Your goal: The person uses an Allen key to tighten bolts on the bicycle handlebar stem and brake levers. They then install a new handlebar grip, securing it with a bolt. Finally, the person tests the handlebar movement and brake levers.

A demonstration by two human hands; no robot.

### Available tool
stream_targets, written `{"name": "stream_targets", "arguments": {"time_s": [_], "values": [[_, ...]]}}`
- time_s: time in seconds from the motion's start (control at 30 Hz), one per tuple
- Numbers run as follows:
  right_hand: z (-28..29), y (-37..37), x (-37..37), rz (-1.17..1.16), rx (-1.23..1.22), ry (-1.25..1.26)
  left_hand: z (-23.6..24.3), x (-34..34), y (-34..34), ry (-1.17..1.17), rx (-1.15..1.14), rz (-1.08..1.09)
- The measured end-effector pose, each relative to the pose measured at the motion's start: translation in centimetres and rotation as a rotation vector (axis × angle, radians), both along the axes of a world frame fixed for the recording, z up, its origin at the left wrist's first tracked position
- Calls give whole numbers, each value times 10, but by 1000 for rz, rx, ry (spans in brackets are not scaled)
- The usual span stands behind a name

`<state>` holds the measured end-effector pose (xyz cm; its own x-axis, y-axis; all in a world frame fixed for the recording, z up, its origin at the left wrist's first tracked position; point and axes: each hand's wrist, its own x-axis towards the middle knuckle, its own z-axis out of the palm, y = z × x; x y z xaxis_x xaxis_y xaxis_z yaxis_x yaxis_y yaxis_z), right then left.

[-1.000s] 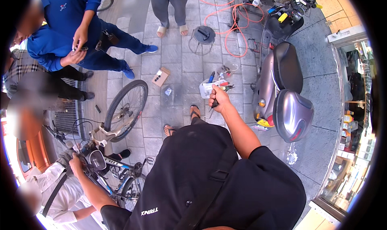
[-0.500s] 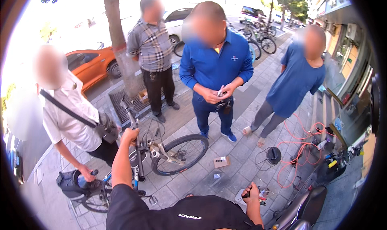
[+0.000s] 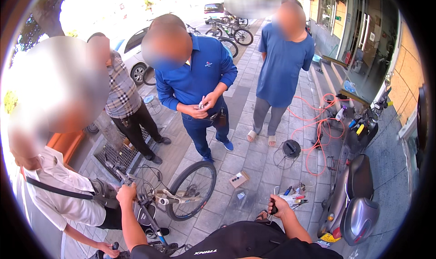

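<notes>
Here the left hand (image 3: 126, 193) grips a half-hidden handlebar (image 3: 119, 171), the right hand (image 3: 283, 206) a half-covered tool (image 3: 273, 209).

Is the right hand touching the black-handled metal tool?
Touching: the head view shows the right hand closed around the black-handled metal tool, its thin metal end projecting above.
</notes>
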<state>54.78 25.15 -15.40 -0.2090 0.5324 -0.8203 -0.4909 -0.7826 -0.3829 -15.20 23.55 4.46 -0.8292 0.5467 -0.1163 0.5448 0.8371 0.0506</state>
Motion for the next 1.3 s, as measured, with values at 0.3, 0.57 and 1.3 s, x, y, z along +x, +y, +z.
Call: {"name": "stream_targets", "arguments": {"time_s": [0.3, 0.57, 1.3], "values": [[-46, 8, 49, 35, -37, 182, 92, 113, 67, 106, 62, -314], [-44, 42, 172, -374, -82, 62, 39, 295, 201, -616, 247, -691], [-36, -89, 184, -1306, -896, -85, -412, 908, 561, -609, -394, -1429]]}}
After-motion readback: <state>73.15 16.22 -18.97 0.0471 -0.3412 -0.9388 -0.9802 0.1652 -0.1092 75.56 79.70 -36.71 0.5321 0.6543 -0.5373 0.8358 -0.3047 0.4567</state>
